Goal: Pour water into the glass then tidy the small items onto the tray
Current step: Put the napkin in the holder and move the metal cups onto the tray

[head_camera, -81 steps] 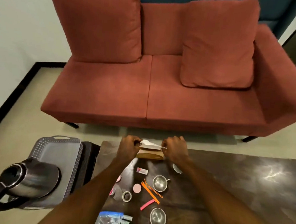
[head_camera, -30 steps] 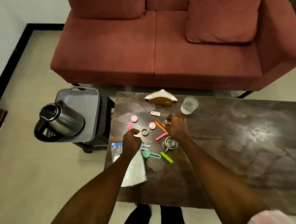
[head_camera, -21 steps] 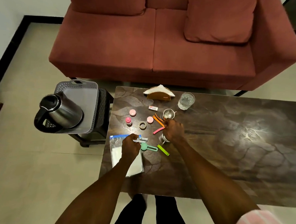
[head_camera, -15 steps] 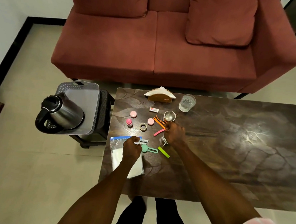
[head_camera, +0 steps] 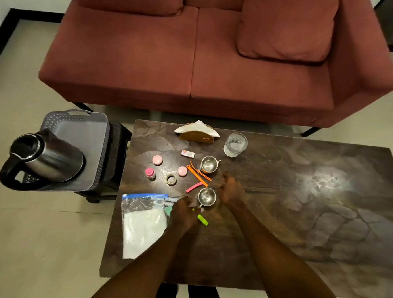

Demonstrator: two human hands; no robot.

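A person's left hand [head_camera: 185, 211] bends over the near left part of a dark worktop [head_camera: 302, 213], fingers curled down onto small items beside a green clip [head_camera: 202, 219], though what it grips cannot be told; the right hand [head_camera: 231, 190] rests just right of a small steel cup [head_camera: 207, 196], its fingers too blurred to show whether they hold anything. A second steel cup [head_camera: 209, 164] stands a little farther off, with orange strips [head_camera: 197, 174] and a pink clip [head_camera: 194, 187] between the two. To the left lie a tape roll [head_camera: 171, 179], two pink lids [head_camera: 157, 160] and a small pink-capped bottle [head_camera: 150, 173]. A zip bag [head_camera: 142, 224] lies at the worktop's left edge, touching the left hand. The glass [head_camera: 235, 144], holding water, stands at the far edge beside a napkin holder [head_camera: 196, 134]. The grey tray [head_camera: 81, 130] sits on a stool left of the worktop, well apart from both hands, carrying a steel kettle [head_camera: 45, 158]. A red sofa [head_camera: 196, 56] fills the room behind.
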